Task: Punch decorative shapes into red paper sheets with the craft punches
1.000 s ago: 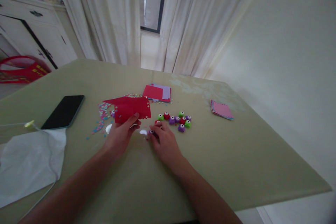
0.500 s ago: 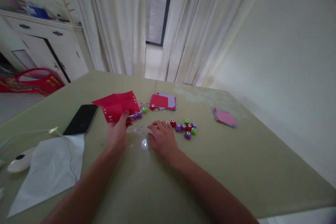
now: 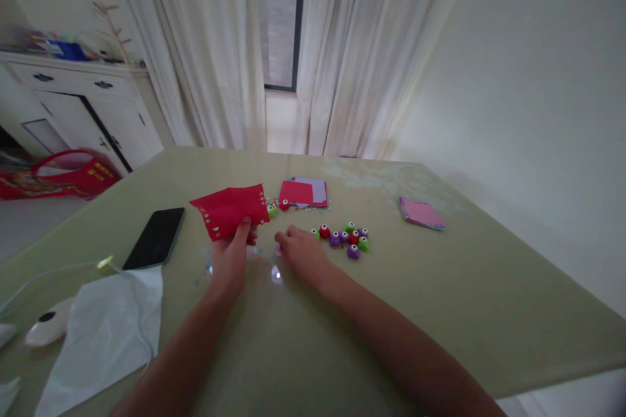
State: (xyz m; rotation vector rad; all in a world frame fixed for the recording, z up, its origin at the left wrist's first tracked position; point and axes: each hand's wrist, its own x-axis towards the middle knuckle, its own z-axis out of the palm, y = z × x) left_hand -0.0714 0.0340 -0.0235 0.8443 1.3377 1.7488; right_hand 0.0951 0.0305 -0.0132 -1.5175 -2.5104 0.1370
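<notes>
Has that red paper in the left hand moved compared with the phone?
Yes. The red paper has shifted rightward, away from the phone, after nearly overlapping it half a second ago.

Phone (image 3: 155, 237) left of paper sheet (image 3: 229, 210); punches (image 3: 345, 238) right; card stack (image 3: 304, 192) behind; notepad (image 3: 421, 213) probably farthest right.

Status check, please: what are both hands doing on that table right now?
Left hand pinching red paper. Right hand on a small purple punch. More punches just beyond.

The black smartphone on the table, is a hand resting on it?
No, the black smartphone lies untouched, apart from the left hand, which holds a red paper sheet.
</notes>
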